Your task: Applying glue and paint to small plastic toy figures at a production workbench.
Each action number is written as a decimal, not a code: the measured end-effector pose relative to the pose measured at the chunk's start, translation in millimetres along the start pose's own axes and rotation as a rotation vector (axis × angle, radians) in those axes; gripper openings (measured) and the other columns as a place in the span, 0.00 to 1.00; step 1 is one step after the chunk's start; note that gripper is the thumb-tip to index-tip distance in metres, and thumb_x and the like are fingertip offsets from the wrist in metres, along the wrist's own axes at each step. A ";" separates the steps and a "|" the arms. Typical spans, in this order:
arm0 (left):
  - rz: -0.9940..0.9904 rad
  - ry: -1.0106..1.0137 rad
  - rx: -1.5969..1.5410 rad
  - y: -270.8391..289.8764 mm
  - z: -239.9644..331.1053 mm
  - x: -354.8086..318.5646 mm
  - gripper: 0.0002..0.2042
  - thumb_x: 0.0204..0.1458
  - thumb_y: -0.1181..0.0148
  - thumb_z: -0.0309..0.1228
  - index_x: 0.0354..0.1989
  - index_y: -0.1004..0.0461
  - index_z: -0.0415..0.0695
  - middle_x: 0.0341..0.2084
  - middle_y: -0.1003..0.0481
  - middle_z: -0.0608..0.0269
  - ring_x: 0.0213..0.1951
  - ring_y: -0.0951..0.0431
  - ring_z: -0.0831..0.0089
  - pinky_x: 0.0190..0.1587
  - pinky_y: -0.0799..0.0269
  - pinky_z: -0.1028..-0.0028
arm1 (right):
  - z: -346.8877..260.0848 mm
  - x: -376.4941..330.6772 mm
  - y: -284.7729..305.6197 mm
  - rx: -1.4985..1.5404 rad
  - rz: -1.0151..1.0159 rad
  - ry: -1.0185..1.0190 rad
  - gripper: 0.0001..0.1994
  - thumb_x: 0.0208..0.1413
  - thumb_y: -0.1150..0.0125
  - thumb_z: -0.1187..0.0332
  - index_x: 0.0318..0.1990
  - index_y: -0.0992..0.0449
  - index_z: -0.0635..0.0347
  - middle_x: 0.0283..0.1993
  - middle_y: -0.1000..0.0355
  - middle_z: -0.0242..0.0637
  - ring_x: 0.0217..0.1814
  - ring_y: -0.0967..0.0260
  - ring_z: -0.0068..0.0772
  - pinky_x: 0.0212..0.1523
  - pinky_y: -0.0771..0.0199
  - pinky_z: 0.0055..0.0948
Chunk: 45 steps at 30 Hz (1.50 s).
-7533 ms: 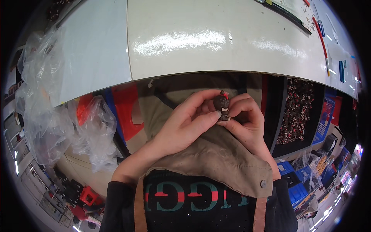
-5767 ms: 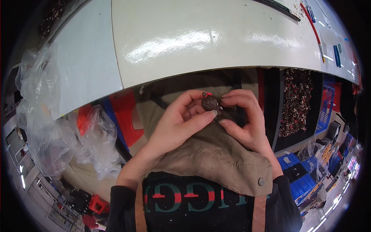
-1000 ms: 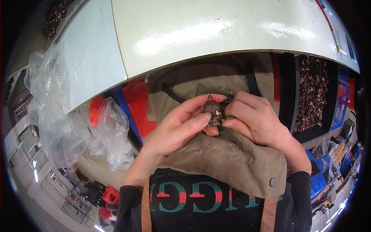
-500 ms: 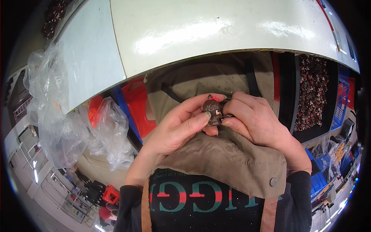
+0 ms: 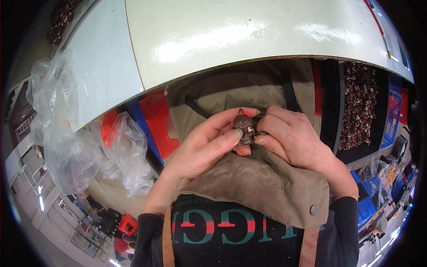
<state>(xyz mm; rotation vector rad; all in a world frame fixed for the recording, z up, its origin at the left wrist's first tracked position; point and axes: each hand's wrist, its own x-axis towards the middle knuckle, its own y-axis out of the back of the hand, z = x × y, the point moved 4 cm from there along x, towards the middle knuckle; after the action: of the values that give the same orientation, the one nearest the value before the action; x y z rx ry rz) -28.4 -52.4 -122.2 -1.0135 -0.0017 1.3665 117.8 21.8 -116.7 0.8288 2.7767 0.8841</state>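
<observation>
My left hand [image 5: 200, 147] grips a small dark brown figurine [image 5: 242, 126] between thumb and fingers, in front of my apron. The figurine has a pointed top, a red bow-like trim and a cream patch on its front. Beside it, my right hand [image 5: 291, 135] is pinched closed on a thin dark tool [image 5: 261, 133], whose tip reaches the figurine's lower right side. Most of the tool lies hidden in my fingers, so its kind is unclear. Both hands are just below the table's near edge.
A pale glossy table [image 5: 213, 35] spans the far side. To the right, a black bin [image 5: 379, 129] holds many small brown, red and cream pieces [image 5: 359, 107]. Clear plastic bags [image 5: 64, 133] hang at the left, near a red stool-like thing [image 5: 160, 122]. Blue crates [image 5: 367, 209] stand at lower right.
</observation>
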 end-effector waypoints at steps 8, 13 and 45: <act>0.028 0.012 -0.003 -0.8 1.3 0.1 0.24 0.56 0.48 0.35 0.58 0.42 0.35 0.40 0.31 0.62 0.36 0.30 0.76 0.42 0.34 0.77 | -0.8 1.0 -0.3 0.004 0.010 -0.015 0.10 0.51 0.43 0.62 0.32 0.33 0.58 0.28 0.39 0.39 0.26 0.37 0.44 0.25 0.36 0.36; -0.031 -0.002 0.010 5.9 -0.4 0.8 0.24 0.57 0.49 0.36 0.59 0.42 0.37 0.43 0.32 0.62 0.40 0.30 0.77 0.44 0.33 0.77 | -0.3 0.9 -1.7 0.000 -0.002 -0.002 0.10 0.51 0.43 0.62 0.31 0.33 0.58 0.28 0.39 0.39 0.26 0.37 0.44 0.25 0.36 0.36; 0.015 0.011 0.034 1.8 1.6 2.0 0.24 0.56 0.49 0.34 0.58 0.42 0.35 0.41 0.32 0.61 0.38 0.30 0.75 0.43 0.34 0.76 | 0.3 1.4 -3.3 0.028 -0.004 -0.032 0.10 0.52 0.45 0.63 0.32 0.35 0.59 0.28 0.39 0.41 0.26 0.38 0.46 0.25 0.36 0.38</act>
<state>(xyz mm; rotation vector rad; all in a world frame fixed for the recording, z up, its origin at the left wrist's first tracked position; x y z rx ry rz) -30.2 -50.1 -123.3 -0.9937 0.0374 1.3704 115.1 20.4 -118.7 0.8338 2.7676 0.8261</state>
